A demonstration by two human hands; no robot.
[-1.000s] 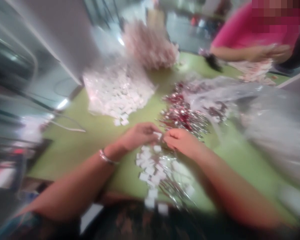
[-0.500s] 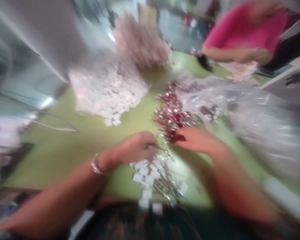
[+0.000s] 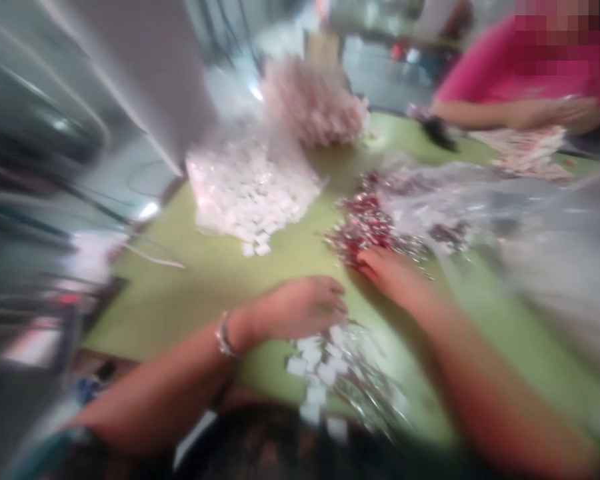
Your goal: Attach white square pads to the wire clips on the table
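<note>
Thin silvery strands (image 3: 367, 395) beside white square tags (image 3: 326, 373) look partly done, the far shiny red-and-silver pile (image 3: 365, 217) apparently left; right hand (image 3: 386, 268) at its edge, left hand (image 3: 303, 308) curled, both grips unclear.

The left forearm (image 3: 165, 392) slants up from the lower left of the frame to a bent wrist (image 3: 244, 329), with the left hand (image 3: 300, 308) just below centre, back upward, fingers curled toward the right. The right forearm (image 3: 480, 373) rises from the lower right corner; the right hand (image 3: 386, 272) lies right of centre, fingers pointing left, tips blurred.
</note>
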